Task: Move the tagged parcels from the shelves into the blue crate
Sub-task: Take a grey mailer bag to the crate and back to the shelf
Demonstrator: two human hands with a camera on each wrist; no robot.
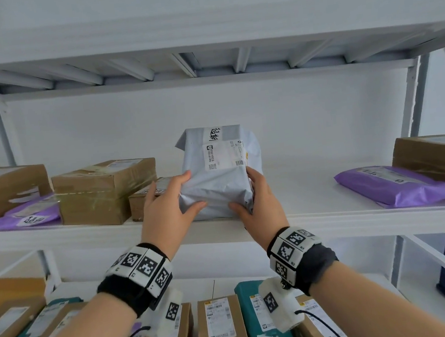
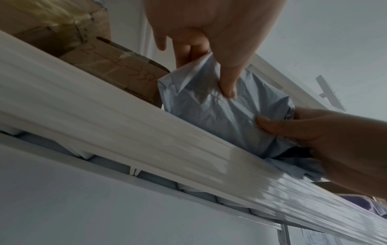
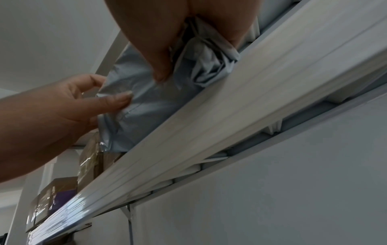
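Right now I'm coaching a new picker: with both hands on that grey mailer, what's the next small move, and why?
Probably lift the grey mailer slightly and draw it toward you over the shelf edge. The left hand and right hand already grip its lower corners, it carries a handwritten tag, and its base sits on the shelf.

**Handwritten tags and label print**

The grey parcel (image 1: 217, 169) bears a white tag handwritten 超期 at its top, and "0075" beside its shipping label (image 1: 224, 155), whose fine print is too small to read. Left of it, the purple mailer (image 1: 24, 214) carries a handwritten tag, likely 超期. Below it, the teal mailer (image 1: 264, 327) has a 超期 tag.
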